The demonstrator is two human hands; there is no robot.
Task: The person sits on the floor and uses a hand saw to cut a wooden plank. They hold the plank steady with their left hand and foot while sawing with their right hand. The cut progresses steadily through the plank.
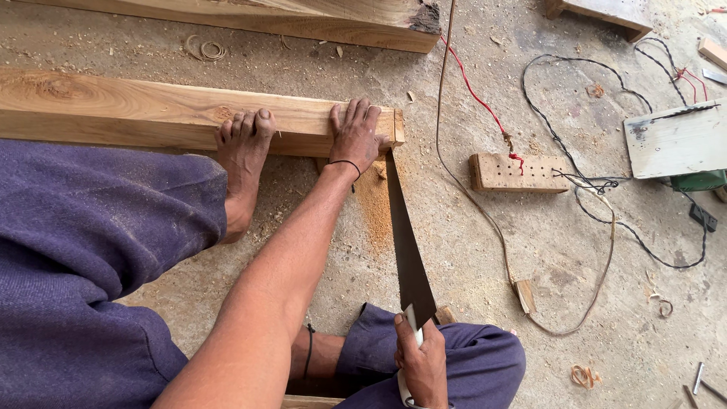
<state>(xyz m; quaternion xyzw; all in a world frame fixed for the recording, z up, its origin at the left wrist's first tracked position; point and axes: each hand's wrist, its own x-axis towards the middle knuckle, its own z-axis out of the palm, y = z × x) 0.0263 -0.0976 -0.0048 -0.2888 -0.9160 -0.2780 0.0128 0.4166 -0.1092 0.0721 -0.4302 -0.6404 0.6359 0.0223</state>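
— Under your left palm, what have you got?

— Right by the cut end of the wooden beam (151, 113): my left hand (354, 136) lies flat on its top face, fingers (362, 112) spread and pressing down, curled round nothing. My bare foot (242, 159) braces the near side of the same beam just beside that hand, toes up on the top edge.

— And the right?

— My right hand (421, 363) is low by my knee, fingers clenched round the pale handle of the handsaw (409, 250). The blade runs away from me, from that grip up to the beam's end, meeting it just to the right of my left hand.

— So how do saw and wood lie to each other?

— The beam's long axis goes left to right across the floor (485, 250); the blade lies nearly square to it, tilted a little. The left hand is touching the wood, the right well back from it, joined only by the blade. A heap of orange sawdust (372, 208) sits on the floor under the cut.

— Anything you can't make out?

— The blade's tip is hidden at the beam's end, so I can't tell how deep the kerf goes. The beam's far end is cut off at the left edge, and my trouser leg (83, 257) covers the floor there. A second timber (303, 19) lies beyond, and off to the right wires (575, 174) trail past a small block with holes (515, 173)
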